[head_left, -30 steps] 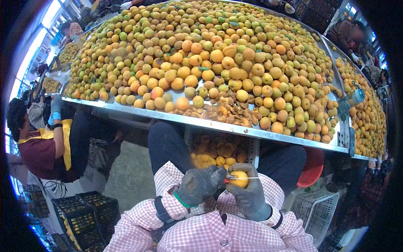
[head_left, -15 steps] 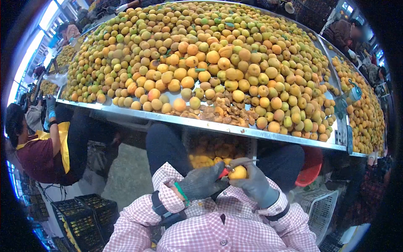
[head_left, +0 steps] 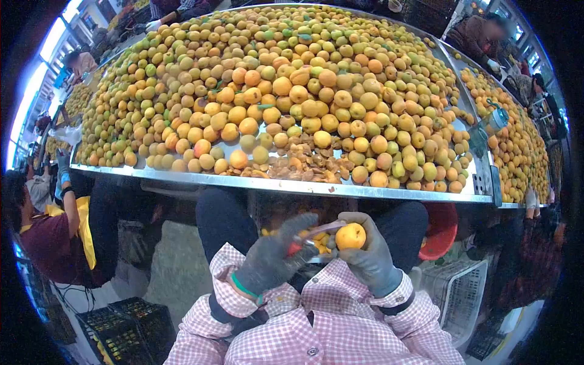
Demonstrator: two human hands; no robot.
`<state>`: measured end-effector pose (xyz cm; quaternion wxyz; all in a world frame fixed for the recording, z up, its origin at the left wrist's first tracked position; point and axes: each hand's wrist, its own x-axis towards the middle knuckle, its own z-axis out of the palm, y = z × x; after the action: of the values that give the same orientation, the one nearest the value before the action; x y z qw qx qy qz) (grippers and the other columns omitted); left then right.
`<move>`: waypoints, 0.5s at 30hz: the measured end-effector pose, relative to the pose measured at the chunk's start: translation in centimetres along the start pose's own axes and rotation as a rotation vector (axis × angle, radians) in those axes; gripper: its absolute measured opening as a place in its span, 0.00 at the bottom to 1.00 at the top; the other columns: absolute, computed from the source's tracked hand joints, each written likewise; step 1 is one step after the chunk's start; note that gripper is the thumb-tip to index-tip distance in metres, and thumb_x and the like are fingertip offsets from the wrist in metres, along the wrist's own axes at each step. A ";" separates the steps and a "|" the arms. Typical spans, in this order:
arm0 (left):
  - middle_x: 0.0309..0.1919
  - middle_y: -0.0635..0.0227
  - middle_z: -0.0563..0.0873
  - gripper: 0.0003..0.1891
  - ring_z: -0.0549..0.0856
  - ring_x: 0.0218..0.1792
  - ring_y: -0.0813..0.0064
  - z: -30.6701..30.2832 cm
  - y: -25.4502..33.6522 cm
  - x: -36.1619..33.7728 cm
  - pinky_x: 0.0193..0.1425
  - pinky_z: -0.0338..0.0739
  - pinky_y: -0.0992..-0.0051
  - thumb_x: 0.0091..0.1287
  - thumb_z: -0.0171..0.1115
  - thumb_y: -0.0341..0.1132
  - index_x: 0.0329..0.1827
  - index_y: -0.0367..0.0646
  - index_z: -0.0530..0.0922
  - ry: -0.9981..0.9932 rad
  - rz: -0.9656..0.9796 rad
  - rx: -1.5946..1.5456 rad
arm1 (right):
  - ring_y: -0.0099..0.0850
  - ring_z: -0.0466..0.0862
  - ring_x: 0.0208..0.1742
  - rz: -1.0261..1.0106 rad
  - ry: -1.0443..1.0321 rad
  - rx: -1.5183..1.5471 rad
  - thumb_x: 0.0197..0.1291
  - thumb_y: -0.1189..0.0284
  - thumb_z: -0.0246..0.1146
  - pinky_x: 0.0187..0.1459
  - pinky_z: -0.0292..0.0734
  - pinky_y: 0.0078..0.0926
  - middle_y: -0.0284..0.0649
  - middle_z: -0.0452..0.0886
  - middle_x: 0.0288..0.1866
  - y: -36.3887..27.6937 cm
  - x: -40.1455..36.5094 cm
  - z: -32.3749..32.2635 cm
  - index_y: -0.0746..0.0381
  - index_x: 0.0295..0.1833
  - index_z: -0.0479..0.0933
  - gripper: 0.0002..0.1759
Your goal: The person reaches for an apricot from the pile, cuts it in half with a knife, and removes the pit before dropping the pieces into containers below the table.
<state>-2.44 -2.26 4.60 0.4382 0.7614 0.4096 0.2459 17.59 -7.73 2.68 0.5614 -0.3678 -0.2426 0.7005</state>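
My right hand (head_left: pixel 372 260), in a grey glove, holds up a yellow-orange apricot (head_left: pixel 351 236) between thumb and fingers. My left hand (head_left: pixel 265 257), gloved in dark grey with a green cuff, is closed round the red handle of a small knife (head_left: pixel 326 229). The blade points across toward the apricot, its tip right beside the fruit. Motion smears the left fingers a little. Beneath both hands, between my knees, cut yellow fruit (head_left: pixel 322 244) shows in part; the hands cover the rest.
A metal-rimmed table (head_left: pixel 292 185) ahead carries a big heap of apricots (head_left: pixel 255 79). Brown fruit scraps (head_left: pixel 307 165) lie near its edge. A red basin (head_left: pixel 441 231) and white crate (head_left: pixel 459 292) stand right, black crates (head_left: pixel 128 328) left. A co-worker (head_left: pixel 52 243) sits at left.
The knife has swung from against the fruit's near side to lie outstretched with its blade visible. My right hand has raised and turned the apricot slightly. The whole view has shifted a little.
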 end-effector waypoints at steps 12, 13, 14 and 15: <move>0.27 0.61 0.83 0.21 0.85 0.27 0.62 1.0 -0.3 -2.0 0.25 0.76 0.67 0.57 0.62 0.34 0.55 0.44 0.73 0.053 0.192 0.550 | 0.33 0.75 0.56 -0.207 -0.021 -0.219 0.49 0.74 0.71 0.58 0.74 0.33 0.45 0.72 0.56 0.7 -0.5 1.9 0.63 0.58 0.63 0.32; 0.27 0.61 0.83 0.21 0.85 0.27 0.62 1.1 0.0 -1.8 0.25 0.76 0.67 0.57 0.62 0.34 0.55 0.44 0.73 0.053 0.193 0.551 | 0.33 0.75 0.56 -0.209 -0.022 -0.218 0.49 0.74 0.71 0.58 0.74 0.33 0.45 0.72 0.56 1.0 -0.5 2.1 0.63 0.58 0.63 0.32; 0.27 0.60 0.83 0.20 0.85 0.27 0.60 1.2 0.4 -1.5 0.26 0.76 0.65 0.54 0.64 0.33 0.52 0.47 0.75 0.053 0.116 0.575 | 0.33 0.75 0.56 -0.200 0.018 -0.140 0.50 0.74 0.70 0.57 0.74 0.32 0.44 0.72 0.55 1.3 -0.5 2.4 0.63 0.58 0.62 0.32; 0.26 0.60 0.84 0.19 0.84 0.27 0.58 1.3 0.7 -1.4 0.27 0.76 0.62 0.51 0.65 0.31 0.48 0.49 0.76 0.054 0.038 0.598 | 0.33 0.75 0.56 -0.190 0.056 -0.061 0.50 0.74 0.70 0.57 0.74 0.32 0.44 0.73 0.54 1.4 -0.5 2.6 0.63 0.58 0.62 0.32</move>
<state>-1.95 -4.23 4.55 0.1786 0.8575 0.4609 0.1427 14.73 -8.37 3.30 0.6206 -0.3795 -0.2817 0.6257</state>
